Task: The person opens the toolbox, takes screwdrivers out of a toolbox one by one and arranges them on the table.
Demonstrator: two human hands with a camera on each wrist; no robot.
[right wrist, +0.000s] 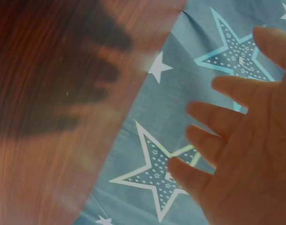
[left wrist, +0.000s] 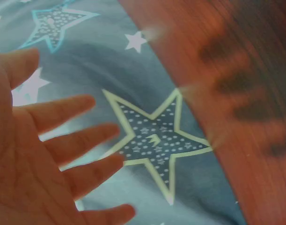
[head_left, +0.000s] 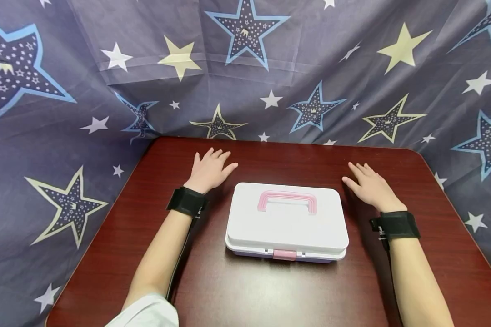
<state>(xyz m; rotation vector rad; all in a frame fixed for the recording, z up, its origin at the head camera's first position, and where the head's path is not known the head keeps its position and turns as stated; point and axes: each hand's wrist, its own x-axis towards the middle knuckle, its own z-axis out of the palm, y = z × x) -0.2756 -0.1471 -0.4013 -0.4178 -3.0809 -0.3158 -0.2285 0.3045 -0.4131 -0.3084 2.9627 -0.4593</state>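
A white lidded case (head_left: pixel 288 227) with a pink carry handle (head_left: pixel 288 196) lying flat on its top sits mid-table, its lid down. Its front edge bears a pink latch (head_left: pixel 284 255), and a purple base shows beneath the lid. To the case's upper left, my left hand (head_left: pixel 210 170) is spread palm down, apart from the case and holding nothing. My right hand (head_left: pixel 370 185) is likewise spread on the other side, to the case's upper right. Both wrist views show empty palms, the left hand (left wrist: pixel 49 154) and the right hand (right wrist: pixel 241 140), with fingers extended and separated.
The dark red wooden table (head_left: pixel 294 295) has rounded far corners. Behind it and along both sides hangs a grey-blue cloth (head_left: pixel 245 91) printed with stars. Black bands (head_left: pixel 187 201) with thin cables wrap both wrists. Shadows of the hands fall on the tabletop.
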